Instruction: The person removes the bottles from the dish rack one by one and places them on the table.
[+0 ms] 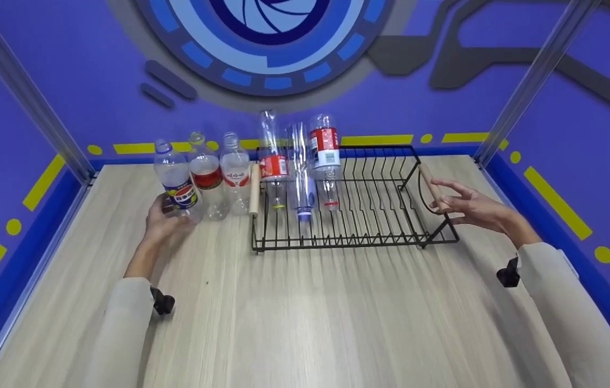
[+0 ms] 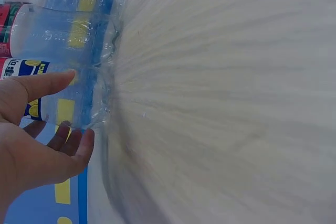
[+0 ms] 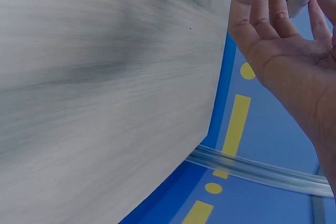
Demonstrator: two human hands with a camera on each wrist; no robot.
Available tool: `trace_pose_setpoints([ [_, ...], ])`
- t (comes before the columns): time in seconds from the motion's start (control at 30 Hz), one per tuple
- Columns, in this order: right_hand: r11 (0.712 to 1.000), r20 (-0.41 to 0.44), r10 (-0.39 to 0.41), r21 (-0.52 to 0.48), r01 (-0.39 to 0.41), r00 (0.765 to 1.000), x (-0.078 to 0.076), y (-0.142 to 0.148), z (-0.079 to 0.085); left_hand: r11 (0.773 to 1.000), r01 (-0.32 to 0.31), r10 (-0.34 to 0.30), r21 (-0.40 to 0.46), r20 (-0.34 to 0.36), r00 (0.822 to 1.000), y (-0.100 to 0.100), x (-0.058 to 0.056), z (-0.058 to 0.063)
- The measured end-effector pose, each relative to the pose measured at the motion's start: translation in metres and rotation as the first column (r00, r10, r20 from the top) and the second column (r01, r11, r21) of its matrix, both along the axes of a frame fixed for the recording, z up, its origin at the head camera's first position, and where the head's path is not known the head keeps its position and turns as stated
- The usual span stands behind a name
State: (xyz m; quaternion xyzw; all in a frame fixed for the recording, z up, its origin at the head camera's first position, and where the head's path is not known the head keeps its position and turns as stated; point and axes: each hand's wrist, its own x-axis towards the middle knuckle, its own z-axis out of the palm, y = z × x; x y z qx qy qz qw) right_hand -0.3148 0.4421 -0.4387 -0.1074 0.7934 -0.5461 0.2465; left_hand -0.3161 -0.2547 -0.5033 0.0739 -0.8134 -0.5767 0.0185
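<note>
My left hand point(image 1: 164, 218) is around the lower part of a clear plastic bottle with a blue label point(image 1: 181, 196), thumb in front and fingers curved behind. That bottle stands upright, leftmost of a row. Beside it stand a red-label bottle point(image 1: 208, 179) and a white-and-red-label bottle point(image 1: 237, 182), both uncapped. In the black wire rack point(image 1: 375, 241), three clear bottles lean neck down; the middle one point(image 1: 302, 183) ends in a blue cap. My right hand point(image 1: 472, 207) is at the rack's right wooden handle point(image 1: 434, 188), fingers spread around it without a firm grip.
A second wooden handle point(image 1: 254, 189) sits at the rack's left end, close to the row of bottles. Purple panels point(image 1: 391, 113) and metal posts point(image 1: 539, 64) border the wooden tabletop point(image 1: 305, 312) at the back and sides.
</note>
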Motion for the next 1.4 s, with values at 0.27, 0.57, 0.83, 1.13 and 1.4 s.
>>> trace_pose_setpoints([
  [0.27,0.999,-0.008,0.003,0.037,-0.003,1.000,0.002,-0.001,0.001,1.000,-0.005,0.005,-0.018,0.028,1.000,-0.002,0.018,0.007],
  [0.57,0.999,-0.004,-0.005,0.041,0.005,1.000,0.002,-0.001,0.000,0.999,0.023,-0.027,0.035,0.118,0.993,0.006,0.044,0.025],
  [0.83,0.999,-0.011,-0.012,0.049,0.013,1.000,0.002,-0.003,0.002,0.985,0.158,-0.165,0.069,0.106,0.981,0.022,0.059,0.034],
  [1.13,0.999,-0.005,-0.012,0.041,0.012,1.000,0.002,-0.002,-0.001,0.949,0.315,-0.316,0.012,0.042,0.948,0.057,0.059,0.044],
  [1.4,0.998,-0.016,-0.016,0.058,0.016,1.000,0.001,-0.002,0.000,0.904,0.428,-0.428,-0.003,0.009,0.904,0.082,0.058,0.045],
])
